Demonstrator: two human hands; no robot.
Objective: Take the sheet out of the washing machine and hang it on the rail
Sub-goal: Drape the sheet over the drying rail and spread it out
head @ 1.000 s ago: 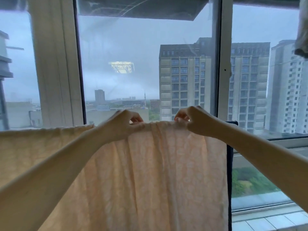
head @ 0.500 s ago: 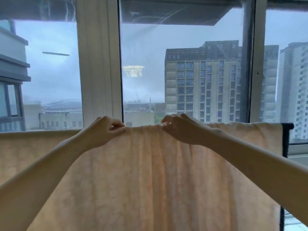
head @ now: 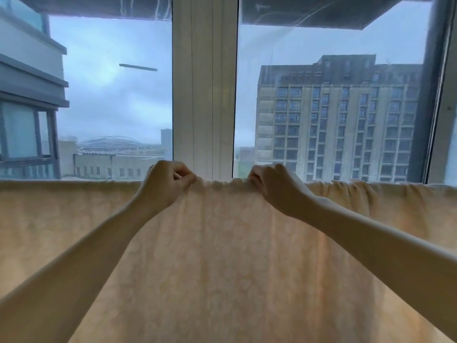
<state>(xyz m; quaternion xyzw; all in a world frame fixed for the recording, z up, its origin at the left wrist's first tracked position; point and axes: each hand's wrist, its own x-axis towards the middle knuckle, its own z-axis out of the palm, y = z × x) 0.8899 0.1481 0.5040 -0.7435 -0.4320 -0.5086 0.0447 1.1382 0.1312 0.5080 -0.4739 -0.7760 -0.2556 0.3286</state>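
A pale peach sheet (head: 227, 263) with a faint floral pattern hangs across the whole lower half of the frame, its top fold running level from the left edge to the right edge; the rail beneath that fold is covered by the cloth and cannot be seen. At the centre of the frame both bare forearms reach up to the fold. The left hand (head: 165, 184) pinches the top edge of the sheet with curled fingers and thumb, and the right hand (head: 274, 188) grips the same edge a little to the right, fingers curled over it. Between the two hands the fabric is bunched into small gathers, and soft vertical creases fall below them. Behind the sheet stands a white window frame post (head: 204, 90) in the upper centre, with glass panes on either side. Through the right pane a tall beige apartment block (head: 338, 120) shows under a grey-blue sky.
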